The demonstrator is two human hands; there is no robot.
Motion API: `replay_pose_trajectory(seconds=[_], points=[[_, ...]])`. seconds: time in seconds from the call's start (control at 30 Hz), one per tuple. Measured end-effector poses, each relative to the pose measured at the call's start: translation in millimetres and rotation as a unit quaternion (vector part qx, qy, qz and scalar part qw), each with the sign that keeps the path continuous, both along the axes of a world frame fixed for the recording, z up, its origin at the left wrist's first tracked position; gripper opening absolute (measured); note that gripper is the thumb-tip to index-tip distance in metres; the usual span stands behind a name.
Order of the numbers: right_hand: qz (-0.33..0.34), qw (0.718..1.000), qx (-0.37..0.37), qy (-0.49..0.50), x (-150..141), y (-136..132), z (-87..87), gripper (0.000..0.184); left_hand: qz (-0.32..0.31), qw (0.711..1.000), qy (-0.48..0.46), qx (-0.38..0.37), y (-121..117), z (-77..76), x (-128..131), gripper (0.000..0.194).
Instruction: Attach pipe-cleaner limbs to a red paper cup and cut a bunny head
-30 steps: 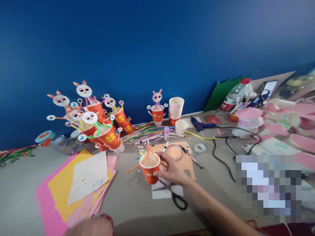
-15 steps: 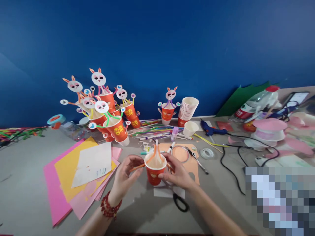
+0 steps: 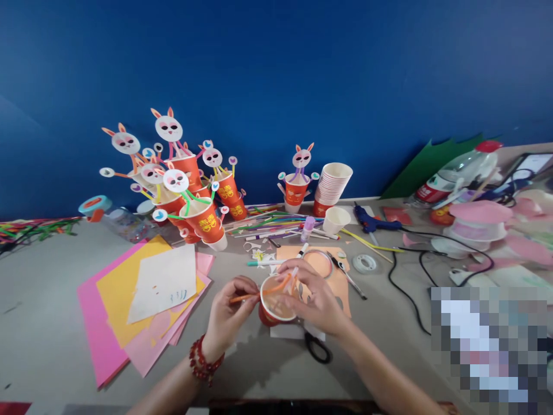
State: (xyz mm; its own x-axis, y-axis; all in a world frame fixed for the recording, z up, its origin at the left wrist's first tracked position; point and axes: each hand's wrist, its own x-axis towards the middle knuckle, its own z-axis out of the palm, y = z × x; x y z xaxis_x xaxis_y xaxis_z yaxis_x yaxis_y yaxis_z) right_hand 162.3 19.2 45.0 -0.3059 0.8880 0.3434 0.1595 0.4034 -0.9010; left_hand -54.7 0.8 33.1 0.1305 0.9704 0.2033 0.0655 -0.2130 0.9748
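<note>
A red paper cup point(image 3: 268, 318) with a white rim stands in front of me, tilted a little, with orange straws point(image 3: 279, 288) rising from inside it. My left hand point(image 3: 233, 305) is closed at the cup's left side, pinching an orange straw that sticks out past the rim. Over the cup's right side, my right hand point(image 3: 311, 297) has its fingers curled round the bent upper part of the orange straws, near their pale tip. Its fingers partly cover the cup's opening. Beneath the right hand lie black-handled scissors point(image 3: 318, 348), their blades partly hidden.
Several red cups with rabbit faces point(image 3: 203, 222) stand at the back left. A cup stack point(image 3: 332, 187) and a blue glue gun point(image 3: 374, 222) are behind to the right. Coloured paper point(image 3: 101, 340) lies left; a tape roll point(image 3: 364, 264) sits right.
My right hand has moved from the cup's side up over its rim, onto the orange straws. The cup has tipped slightly, and my left hand has closed on the straw at its left.
</note>
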Motion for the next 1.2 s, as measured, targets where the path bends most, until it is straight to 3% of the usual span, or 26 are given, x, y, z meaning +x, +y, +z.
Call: replay_pose_trajectory(seconds=[0.1, 0.4, 0.5, 0.6, 0.73, 0.87, 1.2], points=[[0.016, 0.999, -0.008, -0.036, -2, -2, 8.0, 0.011, -0.017, 1.0, 0.014, 0.004, -3, -1.3, 3, 0.006], [0.037, 0.997, -0.05, -0.043, 0, 1, 5.8, 0.01, -0.025, 0.997, -0.014, -0.069, -5, -7.1, 5, 0.014], [0.029, 0.996, -0.082, -0.004, -1, 0, 4.8, 0.019, -0.045, 0.994, -0.05, -0.081, -5, -10.7, 4, 0.016], [0.029, 0.993, -0.112, 0.028, -1, 1, 4.7, 0.028, -0.07, 0.993, -0.073, -0.055, -3, -12.7, 3, 0.017], [0.046, 0.994, -0.097, 0.012, -1, 1, 5.8, 0.014, -0.073, 0.996, -0.057, -0.004, 0, -10.3, 3, 0.01], [0.056, 0.994, -0.096, 0.018, -2, 1, 8.9, 0.015, -0.073, 0.996, -0.051, 0.028, 0, -8.1, 5, 0.004], [0.069, 0.993, -0.092, -0.006, -3, 1, 6.9, 0.013, -0.062, 0.997, -0.036, 0.042, -3, -13.4, 6, 0.003]])
